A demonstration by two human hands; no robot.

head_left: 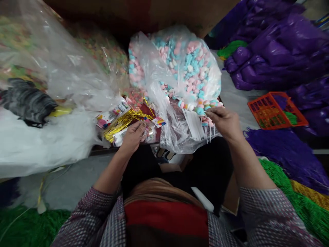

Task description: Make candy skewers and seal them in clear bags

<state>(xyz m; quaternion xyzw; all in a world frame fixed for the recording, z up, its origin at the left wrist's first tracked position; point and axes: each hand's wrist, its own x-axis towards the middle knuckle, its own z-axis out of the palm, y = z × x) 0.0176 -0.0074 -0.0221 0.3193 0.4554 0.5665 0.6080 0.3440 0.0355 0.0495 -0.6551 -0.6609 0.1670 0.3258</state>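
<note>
My left hand (134, 136) is closed, its thumb and fingers pressed together at the edge of a small clear plastic bag (151, 133). Gold twist ties (120, 124) lie in a bundle just beyond it, among small printed packets (120, 109). My right hand (226, 122) pinches a thin white stick whose far end meets a blue candy piece (200, 110); its fingers partly hide the stick. Close to that hand, a stack of white sticks (193, 124) lies on clear plastic, beside several pink, blue and white candy pieces (185, 105).
Behind my hands stands a large clear bag of pastel candies (190, 65). More filled bags (102, 58) are at the left, with a grey striped cloth (31, 101) on top. At the right are an orange basket (277, 111), purple bags (277, 55) and purple strands (285, 154).
</note>
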